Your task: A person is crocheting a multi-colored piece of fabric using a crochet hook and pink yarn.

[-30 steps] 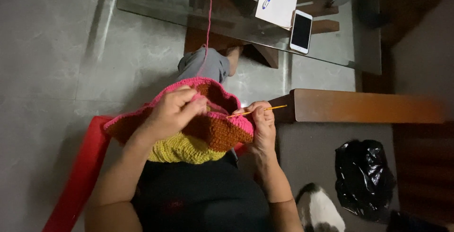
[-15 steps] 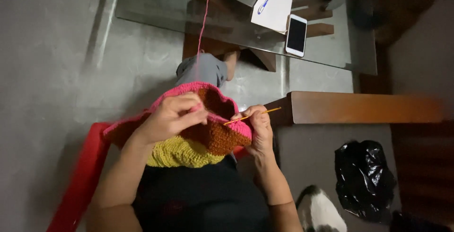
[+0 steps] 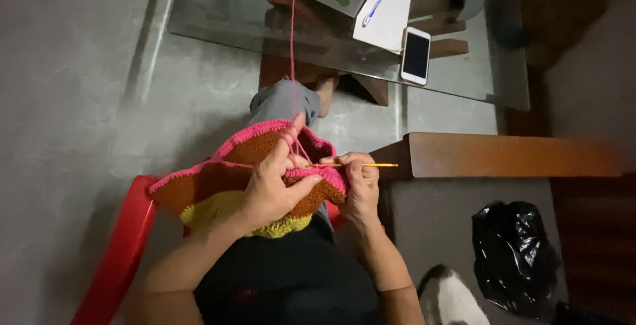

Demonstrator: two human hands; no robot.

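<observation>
The yellow crochet hook (image 3: 358,164) lies level, its long axis crosswise, tip toward the left hand (image 3: 275,186). The right hand (image 3: 361,182) pinches it; the left grips the crocheted piece (image 3: 218,182), pink yarn (image 3: 291,47) rising from its fingers. Beyond both hands, a glass bench (image 3: 225,13) stands on grey floor (image 3: 66,100).

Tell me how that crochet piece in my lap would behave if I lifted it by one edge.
The crochet piece would probably flop and drape: it already sags in folds over the lap and around the left hand. It looks light for its size, being open yarn stitches. It may tug, since a pink strand runs from it up to the glass table, and the hook in the right hand sits in it.
</observation>
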